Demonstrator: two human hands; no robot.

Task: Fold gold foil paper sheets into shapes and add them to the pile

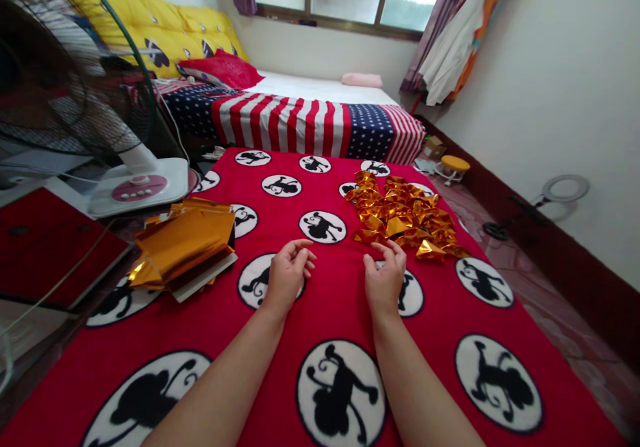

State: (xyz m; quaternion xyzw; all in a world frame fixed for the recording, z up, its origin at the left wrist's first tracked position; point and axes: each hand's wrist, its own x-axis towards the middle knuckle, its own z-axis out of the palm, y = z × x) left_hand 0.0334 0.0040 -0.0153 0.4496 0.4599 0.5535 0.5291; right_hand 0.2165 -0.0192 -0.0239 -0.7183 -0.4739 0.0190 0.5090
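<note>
While both hands rest empty on the red blanket (340, 300), left hand (286, 275) and right hand (384, 279) fingers loosely curled, the gold pile (405, 217) sits just beyond the right, foil sheets (183, 244) at the left edge.

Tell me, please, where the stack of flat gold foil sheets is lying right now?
In the head view, the stack of gold foil sheets lies on the red blanket's left edge, left of the left hand, just before the fan base.

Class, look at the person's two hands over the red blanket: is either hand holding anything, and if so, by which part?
Nothing is held. The left hand and right hand rest empty on the red blanket, fingers loosely curled. The pile of folded gold foil pieces lies just beyond the right hand.
</note>
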